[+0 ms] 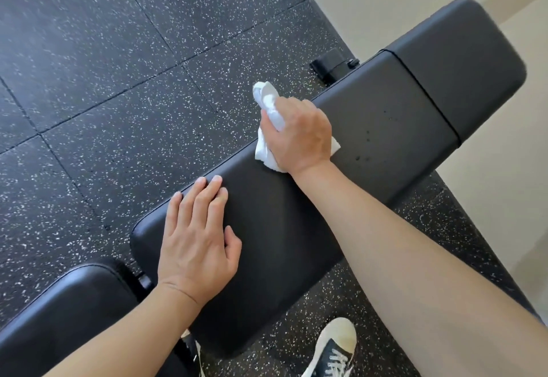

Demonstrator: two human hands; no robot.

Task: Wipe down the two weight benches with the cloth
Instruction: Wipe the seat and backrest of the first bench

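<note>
Cloth (268, 127), white and bunched, gripped in right hand (299, 136) curled round it, pressed onto long black bench pad (370, 127). Left hand (197, 238) flat on same pad, fingers spread, nearer the body. Droplets (363, 157) just right of right hand; second pad (59, 311) under left forearm.

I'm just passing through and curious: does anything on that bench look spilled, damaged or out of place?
Only a few small dark droplets on the bench pad, just right of the white cloth the right hand grips. They look like wet spots not yet wiped. The left hand rests flat on the pad. No damage shows.
</note>
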